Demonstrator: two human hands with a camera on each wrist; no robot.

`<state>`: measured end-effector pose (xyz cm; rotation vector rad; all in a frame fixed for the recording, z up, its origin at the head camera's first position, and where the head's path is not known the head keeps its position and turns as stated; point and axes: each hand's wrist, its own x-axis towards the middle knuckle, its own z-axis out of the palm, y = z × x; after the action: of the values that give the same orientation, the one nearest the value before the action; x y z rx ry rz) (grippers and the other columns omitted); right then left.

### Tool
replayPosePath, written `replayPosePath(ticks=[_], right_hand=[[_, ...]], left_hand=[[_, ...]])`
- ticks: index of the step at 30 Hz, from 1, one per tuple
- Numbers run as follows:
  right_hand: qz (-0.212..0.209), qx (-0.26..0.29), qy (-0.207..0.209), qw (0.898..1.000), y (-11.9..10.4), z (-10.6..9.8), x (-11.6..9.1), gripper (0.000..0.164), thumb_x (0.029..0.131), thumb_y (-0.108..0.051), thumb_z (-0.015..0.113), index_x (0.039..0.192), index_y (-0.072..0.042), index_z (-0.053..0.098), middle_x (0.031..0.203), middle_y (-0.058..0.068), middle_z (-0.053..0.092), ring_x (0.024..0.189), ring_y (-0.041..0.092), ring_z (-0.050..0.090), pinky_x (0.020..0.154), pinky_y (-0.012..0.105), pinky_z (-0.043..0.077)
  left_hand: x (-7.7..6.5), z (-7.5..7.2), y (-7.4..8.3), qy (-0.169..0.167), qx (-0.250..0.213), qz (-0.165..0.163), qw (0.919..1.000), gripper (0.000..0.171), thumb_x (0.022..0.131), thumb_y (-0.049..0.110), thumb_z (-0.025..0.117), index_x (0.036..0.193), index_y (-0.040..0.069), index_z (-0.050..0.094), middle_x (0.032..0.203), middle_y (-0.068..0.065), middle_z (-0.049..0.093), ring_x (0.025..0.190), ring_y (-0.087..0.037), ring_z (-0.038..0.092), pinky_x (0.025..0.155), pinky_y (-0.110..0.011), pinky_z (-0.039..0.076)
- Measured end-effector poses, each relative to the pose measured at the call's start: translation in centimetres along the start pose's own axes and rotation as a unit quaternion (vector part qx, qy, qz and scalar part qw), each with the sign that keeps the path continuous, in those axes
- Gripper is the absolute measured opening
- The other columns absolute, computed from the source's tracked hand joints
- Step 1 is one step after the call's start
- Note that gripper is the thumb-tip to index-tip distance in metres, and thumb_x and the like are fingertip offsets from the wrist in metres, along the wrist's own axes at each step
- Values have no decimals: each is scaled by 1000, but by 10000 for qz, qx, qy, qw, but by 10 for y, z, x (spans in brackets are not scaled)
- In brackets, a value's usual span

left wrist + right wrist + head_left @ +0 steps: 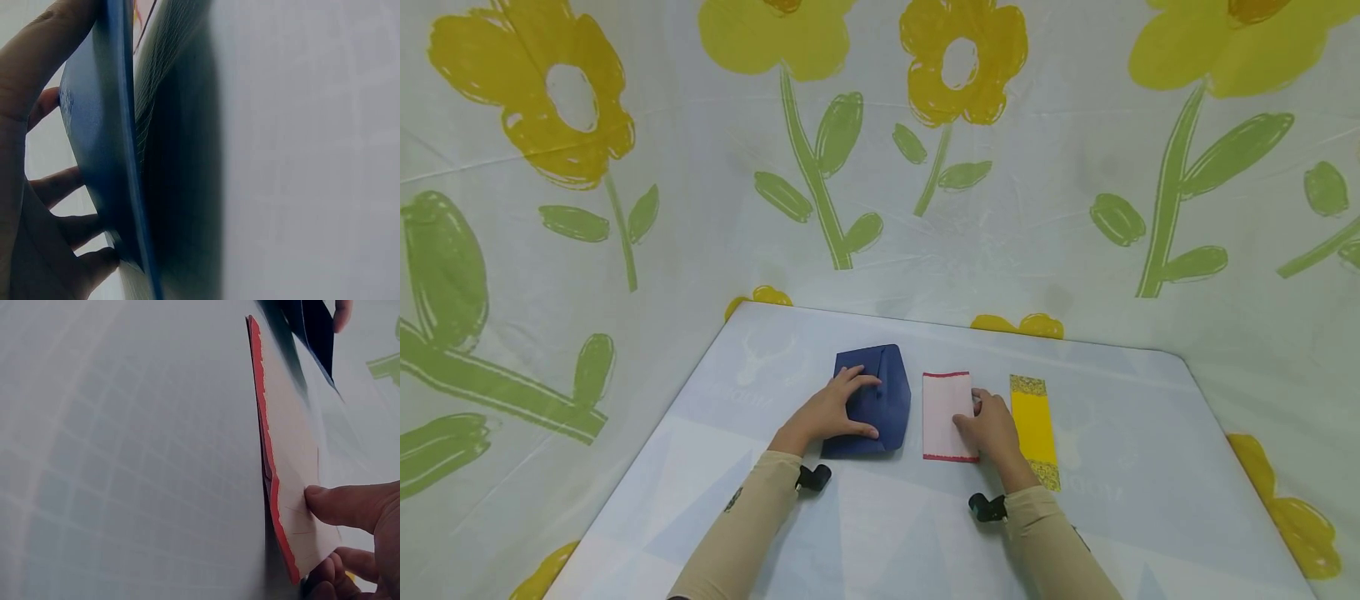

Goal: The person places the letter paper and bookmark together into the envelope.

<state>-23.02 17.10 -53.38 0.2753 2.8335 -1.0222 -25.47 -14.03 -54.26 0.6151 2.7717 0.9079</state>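
A dark blue envelope (893, 392) lies on the table, its flap side to the right. My left hand (831, 408) rests on it with thumb and fingers spread over the upper face. From the left wrist, the near edge of the envelope (103, 156) stands slightly off the tabletop, a dark shadow below. Just right of it is a pale pink card (943, 417) with red bands along two ends. My right hand (994, 429) pinches its right edge, thumb on top, fingers partly hidden underneath. In the right wrist view the card (290, 437) shows more than one layer.
Beside the right hand lies a yellow strip (1033, 427) with patterned gold ends. The table (880, 525) has a pale printed cover. Behind it hangs a curtain (1037, 192) with yellow flowers and green leaves.
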Motion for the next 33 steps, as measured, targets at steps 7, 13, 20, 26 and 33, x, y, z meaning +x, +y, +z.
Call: replayPosePath(ticks=[7,13,20,26,33], right_hand=[[6,133,-34,9999,0,0,-1,74,90,-25,78,151,-4,42,120,19,60,103,32,54,97,50,51],[-46,201,-81,9998,2,0,0,79,91,-27,76,157,-11,36,113,15,60,99,29,55,90,44,54],[-225,189,-68,9995,6,-1,1,76,92,-26,76,156,-9,39,104,12,58,90,26,54,76,34,52],[-319,261,-89,9991,7,-1,2,72,94,-27,74,155,-9,41,106,14,59,88,27,54,76,34,51],[-334,411,-67,9986,9,1,4,70,96,-26,72,156,-11,40,117,17,60,99,30,56,89,43,54]], left_hand=[[1,0,0,4,17,14,10000,91,69,67,84,147,40,48,168,-6,22,155,-38,12,114,-66,29],[0,0,1,-1,-4,-25,10000,90,69,66,85,147,40,48,168,-6,22,155,-38,11,113,-67,29],[0,-1,2,-26,-4,-22,10000,91,69,67,85,147,40,47,168,-6,21,155,-38,11,114,-66,28],[0,0,1,9,3,24,10000,91,69,67,85,147,40,47,168,-7,22,155,-39,11,113,-67,29],[1,1,0,41,-8,43,10000,91,69,67,84,147,40,48,168,-7,23,155,-39,12,113,-68,29]])
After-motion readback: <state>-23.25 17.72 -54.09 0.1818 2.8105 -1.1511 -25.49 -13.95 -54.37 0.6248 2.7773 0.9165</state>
